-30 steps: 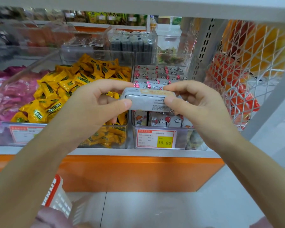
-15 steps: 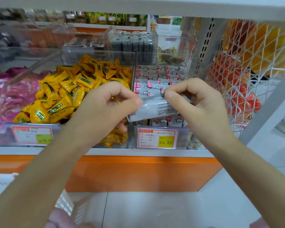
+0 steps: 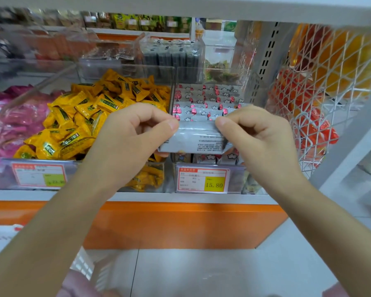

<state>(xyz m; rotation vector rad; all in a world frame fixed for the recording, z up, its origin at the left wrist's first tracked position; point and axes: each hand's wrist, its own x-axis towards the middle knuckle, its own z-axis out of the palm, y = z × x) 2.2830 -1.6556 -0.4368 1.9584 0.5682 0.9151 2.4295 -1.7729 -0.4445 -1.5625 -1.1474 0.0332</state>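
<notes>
Two hands, left hand (image 3: 129, 136) and right hand (image 3: 257, 136), pinch one silver snack packet (image 3: 196, 140) by its ends above the clear bin (image 3: 234, 181).

We face a white shelf (image 3: 180, 197) with an orange front panel (image 3: 180, 224), lined with clear plastic bins (image 3: 124, 73). Pale floor tiles (image 3: 201, 273) lie below us. A perforated grey upright (image 3: 266, 54) and white wire mesh (image 3: 321, 86) stand to our right.
</notes>
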